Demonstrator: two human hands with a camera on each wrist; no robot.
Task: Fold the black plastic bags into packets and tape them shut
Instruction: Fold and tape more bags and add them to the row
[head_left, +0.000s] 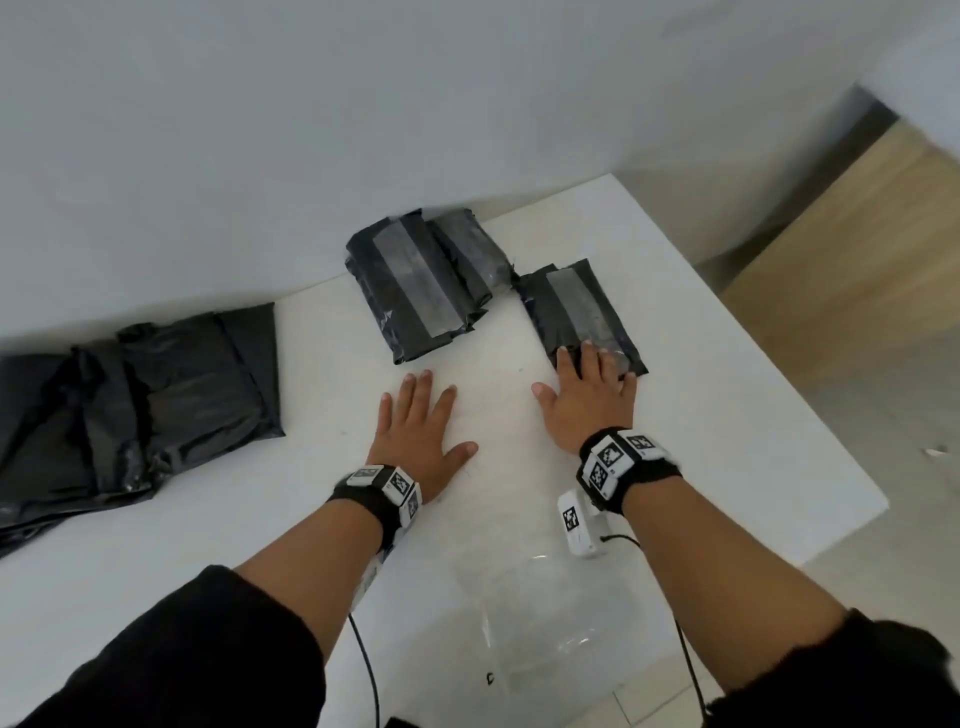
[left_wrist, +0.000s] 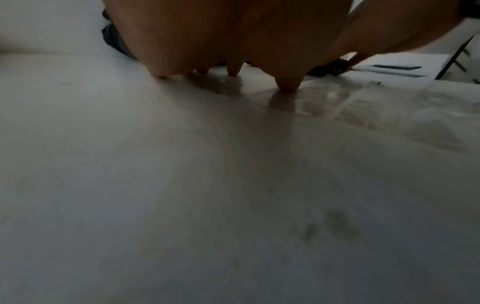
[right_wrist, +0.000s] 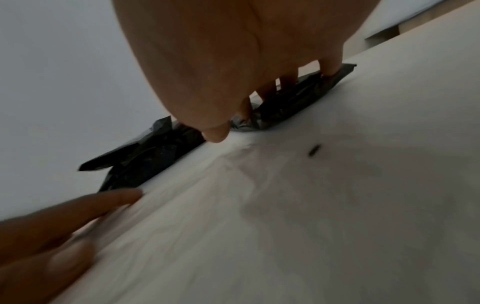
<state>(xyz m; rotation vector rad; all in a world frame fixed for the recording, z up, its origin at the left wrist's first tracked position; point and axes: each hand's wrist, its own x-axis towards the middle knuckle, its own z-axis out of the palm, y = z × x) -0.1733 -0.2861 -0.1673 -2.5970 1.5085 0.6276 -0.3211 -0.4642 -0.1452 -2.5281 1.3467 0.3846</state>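
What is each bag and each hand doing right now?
Right packet: folded, taped, flat on the table.
Middle packets: folded, taped, touching each other.
Loose bags: crumpled, not folded.
Left hand: open, flat on table.
Right hand: open, fingers pressing the right packet.

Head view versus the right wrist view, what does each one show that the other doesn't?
Only the head view shows the loose pile of unfolded black bags, the tape strips on the packets, and the left hand flat on the white table.
Only the right wrist view shows the small dark speck on the table.
Both show the right hand, fingers straight, on the near packet.
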